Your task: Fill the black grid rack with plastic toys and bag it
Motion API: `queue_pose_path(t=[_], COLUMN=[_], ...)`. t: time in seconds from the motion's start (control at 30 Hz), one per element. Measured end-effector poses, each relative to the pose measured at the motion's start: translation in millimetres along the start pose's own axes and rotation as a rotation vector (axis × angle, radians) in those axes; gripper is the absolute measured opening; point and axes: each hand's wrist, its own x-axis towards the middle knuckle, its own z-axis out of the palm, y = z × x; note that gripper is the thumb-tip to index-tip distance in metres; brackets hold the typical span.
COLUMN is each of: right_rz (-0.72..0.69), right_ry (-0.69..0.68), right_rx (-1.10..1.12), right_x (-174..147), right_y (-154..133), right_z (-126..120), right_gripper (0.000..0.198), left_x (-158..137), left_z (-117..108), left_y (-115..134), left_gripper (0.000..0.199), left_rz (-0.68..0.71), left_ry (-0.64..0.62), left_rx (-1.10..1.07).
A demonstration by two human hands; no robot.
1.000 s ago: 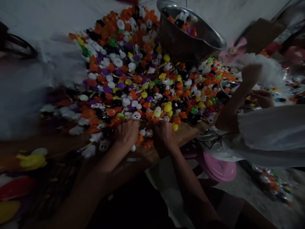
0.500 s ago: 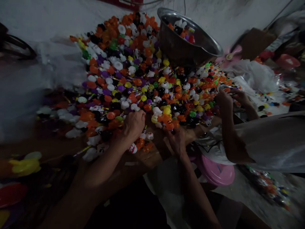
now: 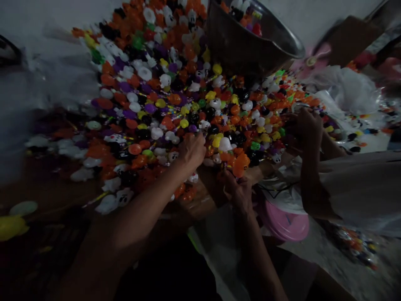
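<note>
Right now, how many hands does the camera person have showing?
2: the left hand is over the heap of toys, and the right hand is by an orange toy.

No lettering can be read — no label, brand, number or sign — anywhere in view.

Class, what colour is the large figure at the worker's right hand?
Orange: the figure at the right hand, seen best in the head view.

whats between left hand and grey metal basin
In the head view, small white, yellow, black and orange plastic pieces lie between the left hand and the grey metal basin.
</note>
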Motion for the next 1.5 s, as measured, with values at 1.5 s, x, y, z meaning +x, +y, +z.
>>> queue_pose_path(t=[1.5], right_rz=[-1.255], right_ry=[-1.276], right_rx=[-0.812], right_x=[-138.3], right_y=[17.2], right_z=[144.3], right_gripper=[0.040], left_x=[-338.6], left_z=[12.1], left_y=[-189.8], left_gripper=[0.058], left_rz=[-0.618], left_ry=[-0.089], left_rx=[-1.680])
